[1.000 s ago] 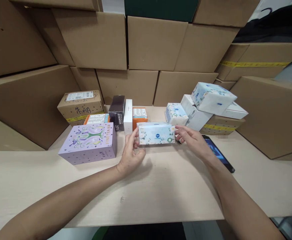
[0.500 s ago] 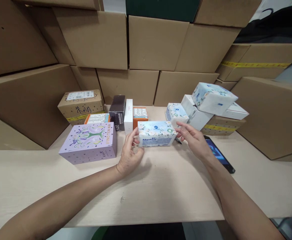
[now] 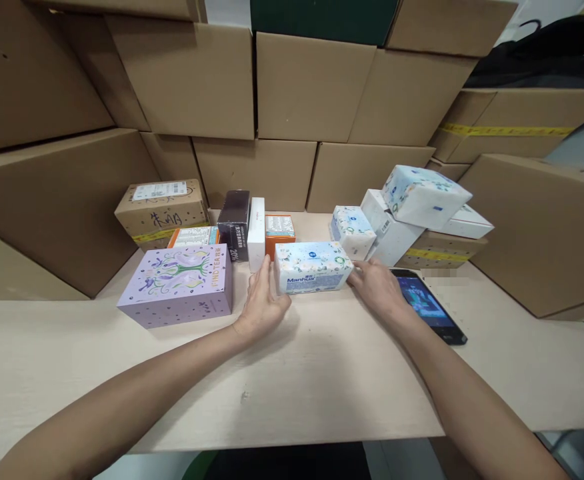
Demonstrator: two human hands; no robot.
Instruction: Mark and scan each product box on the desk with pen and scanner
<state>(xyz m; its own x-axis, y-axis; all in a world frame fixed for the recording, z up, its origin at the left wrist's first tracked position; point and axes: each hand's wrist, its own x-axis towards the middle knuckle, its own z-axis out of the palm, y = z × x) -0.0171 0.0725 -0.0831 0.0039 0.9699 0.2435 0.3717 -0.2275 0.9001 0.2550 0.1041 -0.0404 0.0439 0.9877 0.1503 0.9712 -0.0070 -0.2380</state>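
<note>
Tissue pack: the floral-printed tissue pack (image 3: 313, 267) lies at the middle of the worktop (image 3: 292, 400), its long side marked "Manhua" facing the wearer, its printed top level.
Left hand: the left hand (image 3: 261, 303) stands at the pack's left end, fingers extended upward, thumb spread apart; nothing is seen in its grasp.
Right hand: the right hand (image 3: 376, 285) is at the right end, palm down, fingers bent together in a narrow shape.
Contact: the right fingertips are partly hidden, so whether they press the pack or close on anything cannot be told.
Handling: judged light and soft, with a smooth film wrap that may slip and crease; low breakage risk, though a hard squeeze would likely dent it.
Hold: best taken across both short ends, fingers flat, pressure even.
Rear: a slim white box (image 3: 257, 233) and an orange box (image 3: 281, 227) stand behind its left end; a second floral pack (image 3: 352, 230) sits behind its right.
Flanks: lilac box (image 3: 177, 283) to the left; tablet (image 3: 429, 303) beside the right forearm.
</note>
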